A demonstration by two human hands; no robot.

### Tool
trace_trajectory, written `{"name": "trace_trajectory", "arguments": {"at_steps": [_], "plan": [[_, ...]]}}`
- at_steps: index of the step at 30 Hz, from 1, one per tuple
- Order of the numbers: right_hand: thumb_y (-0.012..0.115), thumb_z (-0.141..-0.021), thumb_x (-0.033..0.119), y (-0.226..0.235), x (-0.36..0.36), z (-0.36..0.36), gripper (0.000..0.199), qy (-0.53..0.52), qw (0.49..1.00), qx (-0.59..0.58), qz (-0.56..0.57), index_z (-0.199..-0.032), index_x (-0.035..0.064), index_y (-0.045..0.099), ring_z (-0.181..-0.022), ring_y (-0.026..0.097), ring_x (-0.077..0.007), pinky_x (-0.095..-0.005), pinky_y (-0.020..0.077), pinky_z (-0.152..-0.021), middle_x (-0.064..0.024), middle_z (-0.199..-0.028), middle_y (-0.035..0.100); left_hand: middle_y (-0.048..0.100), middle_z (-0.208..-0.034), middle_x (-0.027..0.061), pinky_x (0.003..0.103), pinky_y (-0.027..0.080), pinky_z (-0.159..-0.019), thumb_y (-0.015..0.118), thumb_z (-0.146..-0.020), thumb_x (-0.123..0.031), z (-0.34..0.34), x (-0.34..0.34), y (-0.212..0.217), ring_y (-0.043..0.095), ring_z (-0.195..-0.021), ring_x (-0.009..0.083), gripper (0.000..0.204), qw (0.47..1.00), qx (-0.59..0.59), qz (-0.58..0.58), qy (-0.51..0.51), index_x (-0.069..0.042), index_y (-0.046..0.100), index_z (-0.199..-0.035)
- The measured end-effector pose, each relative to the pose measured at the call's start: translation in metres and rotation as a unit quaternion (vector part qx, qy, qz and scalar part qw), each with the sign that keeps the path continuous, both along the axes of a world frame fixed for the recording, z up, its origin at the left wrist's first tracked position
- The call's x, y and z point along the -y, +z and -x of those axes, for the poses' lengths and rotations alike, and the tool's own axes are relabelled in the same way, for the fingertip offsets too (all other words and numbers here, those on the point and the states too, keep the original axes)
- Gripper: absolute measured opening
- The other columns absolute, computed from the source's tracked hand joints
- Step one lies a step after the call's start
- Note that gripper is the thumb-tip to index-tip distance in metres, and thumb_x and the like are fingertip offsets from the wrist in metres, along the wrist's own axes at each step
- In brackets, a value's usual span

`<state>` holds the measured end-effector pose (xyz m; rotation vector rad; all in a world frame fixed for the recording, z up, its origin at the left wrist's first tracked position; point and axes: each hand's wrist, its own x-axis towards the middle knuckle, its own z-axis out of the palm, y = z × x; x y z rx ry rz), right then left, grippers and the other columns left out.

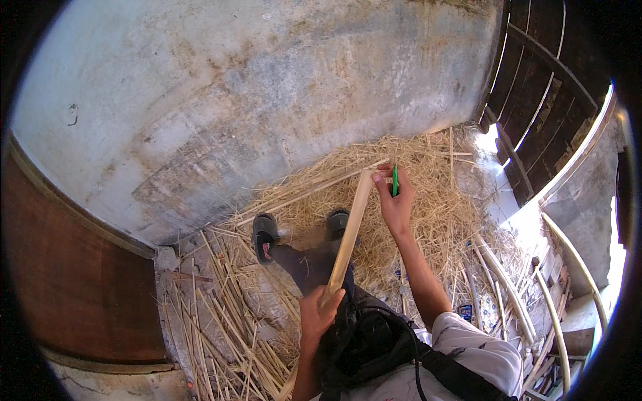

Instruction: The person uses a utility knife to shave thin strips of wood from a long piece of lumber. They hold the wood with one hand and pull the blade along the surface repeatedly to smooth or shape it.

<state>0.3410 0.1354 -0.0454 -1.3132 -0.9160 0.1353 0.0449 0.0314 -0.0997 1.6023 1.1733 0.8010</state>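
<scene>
A pale, flat bamboo strip point(351, 230) slants up and away from my body. My left hand point(319, 311) is closed around its lower part, near my waist. At the strip's far end is my right hand point(396, 207), with thumb and fingertips pinched close to the tip. A slim green-handled tool point(395, 180) stands upright in that right hand; its working end is too small to make out. Whether the fingertips touch the strip itself I cannot tell.
Thin shavings point(428, 200) cover the floor around my shoes point(265, 230). Several long split strips point(221, 327) lie at lower left. A stained wall point(267, 107) rises ahead, a brown panel point(80, 267) stands left, and curved poles point(552, 314) lean at right beside dark wooden boards point(548, 87).
</scene>
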Motion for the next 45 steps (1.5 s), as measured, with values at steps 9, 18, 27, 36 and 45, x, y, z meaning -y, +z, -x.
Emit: {"name": "trace_trajectory", "arguments": {"at_steps": [9,18,27,36,45], "plan": [[0.074,-0.105,0.009,-0.003,-0.001,-0.014,0.008,0.075,0.995,-0.036,-0.061,-0.109,0.0026,0.071,-0.091,0.067,-0.0149,-0.0341,0.0530,-0.079,-0.0078,-0.106,0.077,0.061,-0.062,0.0015,0.033,0.045,-0.052,0.084,-0.100,-0.034,0.003,-0.001,0.005,0.058,-0.053,0.0104,0.035,0.999,0.009,0.043,-0.020,0.000,0.078,-0.104],[0.069,-0.110,0.018,-0.020,-0.001,-0.028,0.009,0.143,0.926,-0.332,-0.109,-0.111,0.0094,0.066,-0.054,0.034,-0.0047,-0.0260,0.0285,-0.051,-0.0054,-0.099,0.075,0.059,-0.061,-0.0011,0.030,0.043,-0.049,0.082,-0.101,-0.034,0.001,-0.001,0.014,0.054,-0.050,0.0077,0.033,0.998,0.025,0.056,-0.028,-0.001,0.078,-0.106],[0.071,-0.105,0.012,-0.053,0.019,-0.058,0.007,0.132,0.948,-0.285,0.047,-0.105,0.0084,0.065,-0.056,0.041,-0.0035,-0.0250,0.0319,-0.051,-0.0074,-0.104,0.076,0.061,-0.063,0.0000,0.030,0.043,-0.047,0.082,-0.102,-0.035,0.002,0.001,0.007,0.056,-0.049,0.0082,0.035,0.993,0.054,0.109,0.012,-0.001,0.076,-0.098],[0.076,-0.097,0.004,-0.104,0.047,-0.056,0.029,0.146,0.962,-0.058,0.225,-0.125,-0.0030,0.075,-0.094,0.073,-0.0149,-0.0331,0.0585,-0.088,-0.0084,-0.099,0.078,0.061,-0.062,-0.0004,0.030,0.043,-0.047,0.081,-0.103,-0.033,0.004,0.001,0.004,0.055,-0.048,0.0080,0.034,0.993,0.053,0.104,0.012,-0.001,0.075,-0.096],[0.083,-0.096,0.033,-0.122,0.057,-0.064,0.057,0.067,0.962,0.052,0.261,-0.143,0.0031,0.068,-0.095,0.079,-0.0336,-0.0449,0.0587,-0.087,-0.0191,-0.102,0.079,0.060,-0.062,-0.0005,0.030,0.043,-0.047,0.081,-0.103,-0.035,0.003,0.000,0.003,0.056,-0.050,0.0078,0.036,0.991,0.064,0.114,0.007,-0.001,0.074,-0.095]]}}
